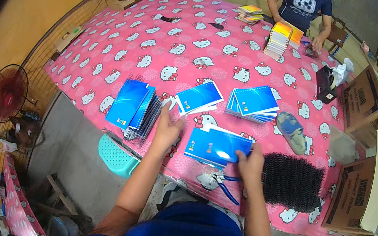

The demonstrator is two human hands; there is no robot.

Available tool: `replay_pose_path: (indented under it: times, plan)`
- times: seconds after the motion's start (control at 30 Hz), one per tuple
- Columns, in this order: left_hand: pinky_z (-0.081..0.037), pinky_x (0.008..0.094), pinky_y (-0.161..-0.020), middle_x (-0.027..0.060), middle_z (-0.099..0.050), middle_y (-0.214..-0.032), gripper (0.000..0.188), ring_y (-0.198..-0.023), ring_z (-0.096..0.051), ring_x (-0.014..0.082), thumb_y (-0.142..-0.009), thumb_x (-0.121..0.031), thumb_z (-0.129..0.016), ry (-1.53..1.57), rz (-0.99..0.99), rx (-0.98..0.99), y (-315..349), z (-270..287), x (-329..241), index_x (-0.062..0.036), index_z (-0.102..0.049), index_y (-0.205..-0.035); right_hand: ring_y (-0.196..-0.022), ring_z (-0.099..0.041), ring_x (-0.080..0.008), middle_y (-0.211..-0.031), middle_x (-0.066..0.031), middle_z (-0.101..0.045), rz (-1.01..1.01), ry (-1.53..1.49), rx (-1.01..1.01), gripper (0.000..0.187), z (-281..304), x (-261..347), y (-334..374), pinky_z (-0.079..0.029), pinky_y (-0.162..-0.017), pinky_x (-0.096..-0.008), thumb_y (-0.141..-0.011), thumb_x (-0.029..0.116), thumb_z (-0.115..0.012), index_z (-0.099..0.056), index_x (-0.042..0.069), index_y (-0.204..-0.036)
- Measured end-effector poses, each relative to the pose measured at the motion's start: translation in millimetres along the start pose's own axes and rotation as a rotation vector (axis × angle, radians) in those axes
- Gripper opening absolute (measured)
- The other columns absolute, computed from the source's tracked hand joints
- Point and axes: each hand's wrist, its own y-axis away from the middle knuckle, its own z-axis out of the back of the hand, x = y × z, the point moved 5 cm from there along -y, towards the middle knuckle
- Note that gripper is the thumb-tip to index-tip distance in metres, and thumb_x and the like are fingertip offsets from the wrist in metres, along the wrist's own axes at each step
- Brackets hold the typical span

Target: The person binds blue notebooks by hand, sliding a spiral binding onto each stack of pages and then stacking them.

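My right hand grips the right edge of a blue-covered notebook, thumb on top. That notebook lies over a low pile of similar blue notebooks at the table's near edge. My left hand is empty, its fingers apart, beside a stack of spiral-bound blue notebooks. Farther in lie a small fanned pile of blue notebooks and a thicker blue stack. Pliers with blue handles rest just below my right hand. A heap of black spiral coils lies to its right.
A pink patterned cloth covers the table. A camouflage-patterned, slipper-shaped item, a black tissue box and open cartons stand right. Across, a person handles things near yellow notebooks. A turquoise stool and fan are left.
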Motion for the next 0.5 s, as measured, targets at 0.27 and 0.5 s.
replay_pose_path:
  times: [0.27, 0.5]
  plan:
    - [-0.01, 0.0733, -0.1, 0.0064, -0.059, -0.121, 0.025, -0.124, -0.045, 0.0282, -0.085, -0.016, -0.062, -0.922, -0.691, 0.317, 77.1, -77.5, -53.3, -0.0129, -0.065, -0.11, -0.08, -0.065, -0.0269, -0.086, -0.0155, -0.065, 0.16, -0.424, 0.12, 0.031, -33.3, -1.8, 9.4, -0.05, -0.073, -0.034, -0.072, 0.01, -0.077, -0.054, 0.002, -0.092]
    - [-0.013, 0.0715, -0.099, -0.002, -0.067, -0.101, 0.012, -0.111, -0.052, 0.0227, -0.087, -0.018, -0.061, -0.663, -0.602, 0.295, 64.9, -80.4, -27.9, -0.0146, -0.07, -0.094, -0.097, -0.057, -0.0383, -0.1, -0.0201, -0.059, -0.055, 0.685, -0.163, 0.043, 100.8, -31.8, -2.4, -0.049, -0.077, -0.0462, -0.067, 0.032, -0.08, -0.062, -0.002, -0.087]
